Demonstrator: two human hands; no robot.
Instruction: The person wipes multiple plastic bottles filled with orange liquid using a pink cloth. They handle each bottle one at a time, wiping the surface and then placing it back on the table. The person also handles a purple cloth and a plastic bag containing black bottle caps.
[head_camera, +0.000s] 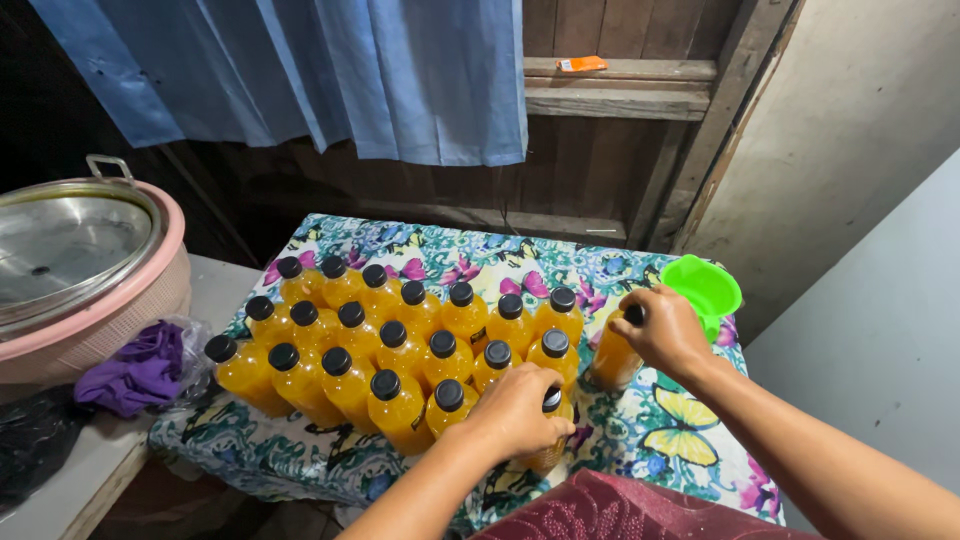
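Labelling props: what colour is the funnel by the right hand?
Bright green funnel, beside the right hand; head view.

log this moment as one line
left hand: on bottle cap | right hand: on bottle apart | funnel: beside

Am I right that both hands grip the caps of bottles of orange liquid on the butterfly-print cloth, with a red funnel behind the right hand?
Not quite: the funnel is bright green, not red, as the head view shows. The rest holds: the left hand and right hand each grip a capped orange bottle on the butterfly-print cloth.
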